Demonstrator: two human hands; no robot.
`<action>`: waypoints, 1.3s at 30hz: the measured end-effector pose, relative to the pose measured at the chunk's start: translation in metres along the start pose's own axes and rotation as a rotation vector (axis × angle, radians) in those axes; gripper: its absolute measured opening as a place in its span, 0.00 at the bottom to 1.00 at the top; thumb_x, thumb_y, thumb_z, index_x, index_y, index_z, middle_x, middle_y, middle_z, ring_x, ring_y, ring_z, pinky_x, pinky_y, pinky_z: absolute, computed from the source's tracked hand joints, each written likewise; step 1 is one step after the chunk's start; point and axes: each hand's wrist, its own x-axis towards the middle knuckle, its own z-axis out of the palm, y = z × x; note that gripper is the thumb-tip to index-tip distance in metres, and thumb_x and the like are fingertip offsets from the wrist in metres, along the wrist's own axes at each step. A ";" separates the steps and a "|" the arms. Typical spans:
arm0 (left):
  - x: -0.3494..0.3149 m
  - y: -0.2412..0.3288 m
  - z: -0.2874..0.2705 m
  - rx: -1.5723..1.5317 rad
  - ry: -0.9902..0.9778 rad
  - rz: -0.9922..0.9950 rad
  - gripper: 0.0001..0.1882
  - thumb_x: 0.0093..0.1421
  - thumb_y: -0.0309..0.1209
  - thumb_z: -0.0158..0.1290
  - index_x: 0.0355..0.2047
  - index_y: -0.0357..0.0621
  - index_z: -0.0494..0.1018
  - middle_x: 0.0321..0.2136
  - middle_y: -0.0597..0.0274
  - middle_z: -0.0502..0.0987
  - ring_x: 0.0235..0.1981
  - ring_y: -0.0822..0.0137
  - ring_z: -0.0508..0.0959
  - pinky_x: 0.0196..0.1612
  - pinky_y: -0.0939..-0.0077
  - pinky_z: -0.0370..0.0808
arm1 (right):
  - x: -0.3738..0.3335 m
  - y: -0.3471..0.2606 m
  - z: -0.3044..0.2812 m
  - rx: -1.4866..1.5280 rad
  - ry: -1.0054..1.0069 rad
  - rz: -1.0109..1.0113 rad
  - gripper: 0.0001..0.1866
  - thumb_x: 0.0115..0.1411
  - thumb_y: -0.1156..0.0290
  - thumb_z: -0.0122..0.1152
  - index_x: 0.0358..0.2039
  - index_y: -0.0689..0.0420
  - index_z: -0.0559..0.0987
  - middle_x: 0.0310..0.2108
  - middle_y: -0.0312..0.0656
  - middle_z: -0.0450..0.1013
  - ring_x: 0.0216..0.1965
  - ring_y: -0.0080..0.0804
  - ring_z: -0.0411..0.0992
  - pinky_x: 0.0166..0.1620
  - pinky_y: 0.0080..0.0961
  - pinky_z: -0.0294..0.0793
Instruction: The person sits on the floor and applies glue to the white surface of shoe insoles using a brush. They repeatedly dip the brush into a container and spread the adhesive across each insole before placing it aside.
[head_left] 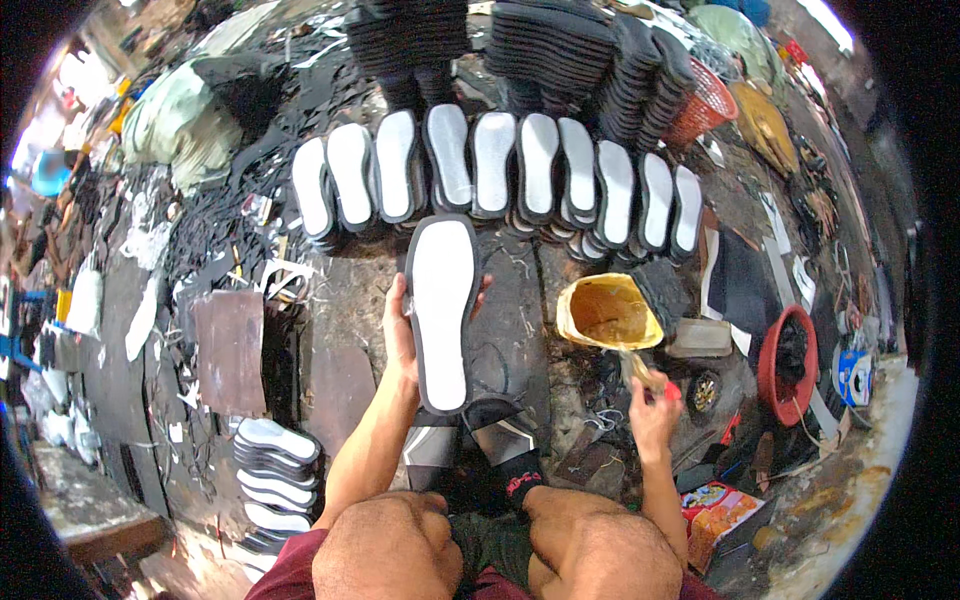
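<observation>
My left hand (400, 335) is wrapped round a shoe sole (443, 300) from beneath, fingertips showing at its right edge. The sole is black-rimmed with a white face turned up, held lengthwise above my feet. In my right hand (655, 415) is a brush (637, 370) with a red handle end. Its bristle end is blurred and points up toward a yellow-rimmed tub (565, 315), just below the tub's lower right edge. Amber-brown, glue-like stuff lies inside the tub. Ahead of the held sole, similar white-faced soles (494, 165) stand in a curved row of stacks.
Tall piles of black soles (550, 50) rise behind the row. More soles (275, 475) are stacked at my lower left, near a brown board (230, 350). A red basin (787, 370) and a light block (700, 338) lie to the right. Scraps litter the floor.
</observation>
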 end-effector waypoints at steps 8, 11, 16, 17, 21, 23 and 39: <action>-0.006 -0.007 0.010 0.200 0.012 -0.020 0.47 0.59 0.66 0.50 0.67 0.43 0.58 0.58 0.39 0.68 0.49 0.46 0.75 0.51 0.54 0.77 | 0.115 -0.010 -0.086 0.397 0.385 -0.026 0.18 0.64 0.66 0.64 0.49 0.64 0.76 0.41 0.42 0.79 0.39 0.35 0.77 0.47 0.35 0.75; -0.003 -0.009 0.021 0.263 0.119 0.043 0.46 0.59 0.67 0.50 0.65 0.43 0.61 0.55 0.40 0.70 0.46 0.47 0.75 0.49 0.53 0.77 | 0.132 -0.111 -0.072 0.822 0.118 0.012 0.18 0.61 0.75 0.66 0.50 0.62 0.75 0.44 0.39 0.77 0.42 0.29 0.76 0.49 0.29 0.76; 0.005 -0.023 0.023 0.414 0.228 0.018 0.47 0.58 0.69 0.49 0.62 0.41 0.65 0.52 0.44 0.75 0.47 0.48 0.79 0.49 0.52 0.79 | 0.081 -0.213 0.013 1.042 -0.702 -0.219 0.14 0.56 0.72 0.72 0.40 0.62 0.79 0.35 0.41 0.81 0.38 0.29 0.80 0.43 0.29 0.79; -0.001 -0.023 0.033 0.329 0.191 -0.024 0.46 0.57 0.69 0.48 0.60 0.41 0.68 0.48 0.43 0.76 0.44 0.46 0.80 0.49 0.50 0.79 | 0.076 -0.230 0.022 1.045 -0.644 -0.354 0.14 0.56 0.70 0.72 0.39 0.63 0.80 0.32 0.45 0.81 0.35 0.34 0.81 0.41 0.31 0.80; -0.007 -0.025 0.025 0.529 0.373 -0.012 0.44 0.59 0.69 0.45 0.54 0.39 0.73 0.33 0.52 0.82 0.20 0.65 0.81 0.16 0.76 0.78 | 0.145 -0.219 0.063 0.701 -0.233 -0.430 0.11 0.58 0.69 0.69 0.38 0.62 0.81 0.33 0.48 0.81 0.33 0.39 0.82 0.38 0.32 0.80; -0.002 -0.024 0.018 0.549 0.340 -0.003 0.43 0.59 0.69 0.45 0.53 0.39 0.73 0.35 0.51 0.82 0.23 0.64 0.82 0.20 0.74 0.79 | 0.158 -0.220 0.074 0.560 -0.194 -0.369 0.11 0.59 0.70 0.68 0.38 0.63 0.81 0.35 0.48 0.82 0.34 0.35 0.82 0.38 0.31 0.81; -0.010 0.038 0.009 0.230 0.100 0.350 0.41 0.63 0.61 0.47 0.62 0.39 0.63 0.51 0.44 0.74 0.46 0.47 0.78 0.45 0.56 0.76 | 0.044 -0.230 0.039 0.927 -0.660 -0.705 0.11 0.54 0.70 0.71 0.38 0.55 0.82 0.36 0.44 0.80 0.37 0.41 0.79 0.42 0.33 0.80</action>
